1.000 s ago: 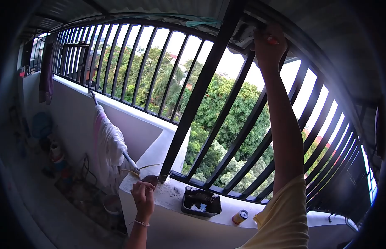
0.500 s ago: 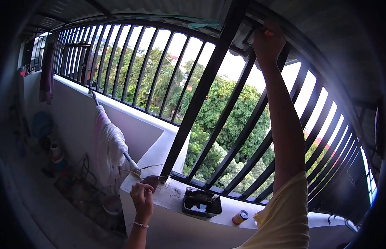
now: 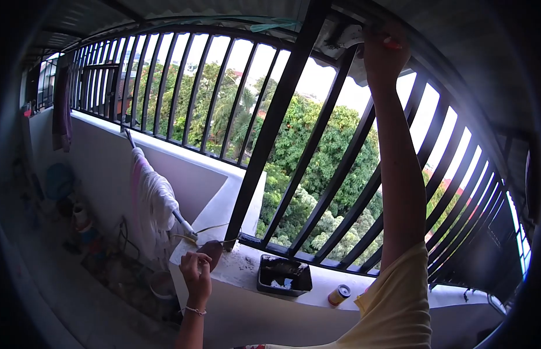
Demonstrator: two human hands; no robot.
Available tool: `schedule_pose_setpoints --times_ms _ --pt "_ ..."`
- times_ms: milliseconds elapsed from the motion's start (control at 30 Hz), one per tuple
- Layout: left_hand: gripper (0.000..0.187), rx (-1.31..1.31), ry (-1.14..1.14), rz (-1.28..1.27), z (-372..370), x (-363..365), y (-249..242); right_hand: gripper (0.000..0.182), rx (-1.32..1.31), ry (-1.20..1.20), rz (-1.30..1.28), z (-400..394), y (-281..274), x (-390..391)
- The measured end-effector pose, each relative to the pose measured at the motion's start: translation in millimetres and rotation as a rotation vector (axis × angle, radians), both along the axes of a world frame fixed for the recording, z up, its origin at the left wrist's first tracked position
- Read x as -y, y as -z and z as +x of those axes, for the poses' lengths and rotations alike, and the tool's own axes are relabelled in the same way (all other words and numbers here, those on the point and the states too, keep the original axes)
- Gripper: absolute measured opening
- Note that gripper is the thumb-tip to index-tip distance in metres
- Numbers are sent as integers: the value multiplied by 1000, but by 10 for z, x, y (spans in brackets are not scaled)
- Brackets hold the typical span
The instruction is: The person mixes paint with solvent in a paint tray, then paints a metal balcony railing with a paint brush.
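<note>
My right hand [image 3: 388,61] is raised to the top rail of the black bar railing [image 3: 286,96], its fingers closed. A small orange-red bit shows at the fist; I cannot tell what the whole thing is. Low down, my left hand [image 3: 196,276] has its fingers curled against a brown, flat, rounded thing [image 3: 211,253] above the white ledge [image 3: 235,267]. To its right sits a black rectangular tray [image 3: 285,276] with dark, wet-looking residue inside. A small can [image 3: 340,295] stands farther right on the ledge.
A pole with white mop-like strands [image 3: 157,192] leans on the wall beside the ledge. A bucket [image 3: 163,285] and assorted items lie on the dim floor at left. A purple cloth [image 3: 62,110] hangs farther back. Trees [image 3: 317,145] show beyond the bars.
My right hand has shifted slightly right along the top rail, uncovering a pale patch to its left. My left hand has moved slightly left and down, showing more of the brown thing.
</note>
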State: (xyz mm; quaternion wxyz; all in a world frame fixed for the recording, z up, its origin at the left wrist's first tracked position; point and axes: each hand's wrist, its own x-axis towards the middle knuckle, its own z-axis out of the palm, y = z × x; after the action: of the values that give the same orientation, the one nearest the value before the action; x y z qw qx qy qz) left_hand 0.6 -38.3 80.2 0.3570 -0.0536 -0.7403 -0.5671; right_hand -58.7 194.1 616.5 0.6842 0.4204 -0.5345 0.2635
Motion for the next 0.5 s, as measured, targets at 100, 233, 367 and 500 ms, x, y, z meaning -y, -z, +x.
schedule_pose_setpoints --times_ms 100,233,367,500 --pt "7 10 0 -24 25 29 -47 21 67 -101 -28 -166 164 -222" --pt "7 5 -1 -41 -67 129 31 28 -22 -12 -222 197 1137 37" --pt "8 35 -3 -24 -200 127 188 34 140 -231 -277 458 2110 370" --pt "7 101 0 -99 -348 -22 319 54 -78 22 -64 133 2937 389"
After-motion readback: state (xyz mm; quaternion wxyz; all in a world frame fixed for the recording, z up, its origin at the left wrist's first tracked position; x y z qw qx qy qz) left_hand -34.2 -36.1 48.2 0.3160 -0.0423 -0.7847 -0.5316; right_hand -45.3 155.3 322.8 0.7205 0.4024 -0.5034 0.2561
